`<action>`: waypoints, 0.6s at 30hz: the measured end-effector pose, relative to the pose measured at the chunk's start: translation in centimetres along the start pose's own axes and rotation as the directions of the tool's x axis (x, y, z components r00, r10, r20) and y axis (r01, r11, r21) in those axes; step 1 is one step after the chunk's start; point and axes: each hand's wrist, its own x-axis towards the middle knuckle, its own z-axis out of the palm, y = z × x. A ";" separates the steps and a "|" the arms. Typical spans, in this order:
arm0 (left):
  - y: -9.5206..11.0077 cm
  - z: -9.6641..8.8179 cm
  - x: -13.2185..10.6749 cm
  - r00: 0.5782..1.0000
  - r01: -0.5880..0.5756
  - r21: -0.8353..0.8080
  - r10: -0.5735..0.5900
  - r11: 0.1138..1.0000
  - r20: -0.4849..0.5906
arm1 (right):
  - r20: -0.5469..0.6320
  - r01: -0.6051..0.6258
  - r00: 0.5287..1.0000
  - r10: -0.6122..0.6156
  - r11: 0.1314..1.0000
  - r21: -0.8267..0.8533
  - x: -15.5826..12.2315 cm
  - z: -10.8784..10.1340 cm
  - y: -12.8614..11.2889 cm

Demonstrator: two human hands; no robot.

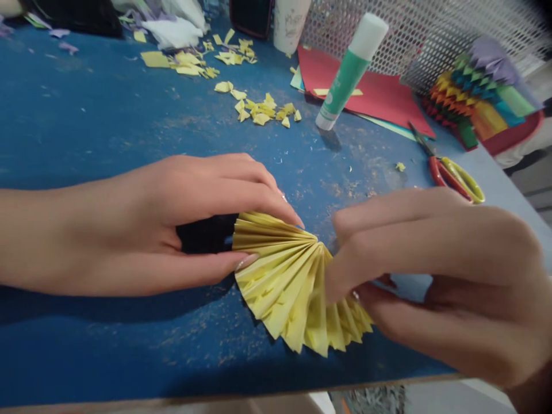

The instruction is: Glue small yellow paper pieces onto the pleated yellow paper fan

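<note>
I have the yellow paper fan (287, 282) on the blue table (86, 115), between my hands. My left hand (129, 221) steadies it, fingers spread across its pleats; my right hand (440, 282) grips its other side, pinching the folds together.

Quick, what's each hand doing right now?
Left hand: partly open, thumb and fingertips holding the pleated yellow paper fan.
Right hand: closed, gripping the fan's right side.

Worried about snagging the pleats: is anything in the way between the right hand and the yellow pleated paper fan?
Nothing visible does: the right hand touches the yellow pleated paper fan. The red-handled scissors lie beyond the hand, apart from the fan.
</note>
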 end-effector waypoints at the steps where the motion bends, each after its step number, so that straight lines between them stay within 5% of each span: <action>1: 0.0 0.0 0.0 1.000 -0.002 0.002 0.002 1.000 0.003 | -0.028 0.000 1.000 0.000 1.000 0.000 0.1 0.2 -0.2; 18: -0.1 0.0 -0.1 1.000 -0.002 -0.015 0.002 1.000 -0.004 | 0.126 0.035 0.992 -0.017 0.989 -0.140 0.4 0.7 0.3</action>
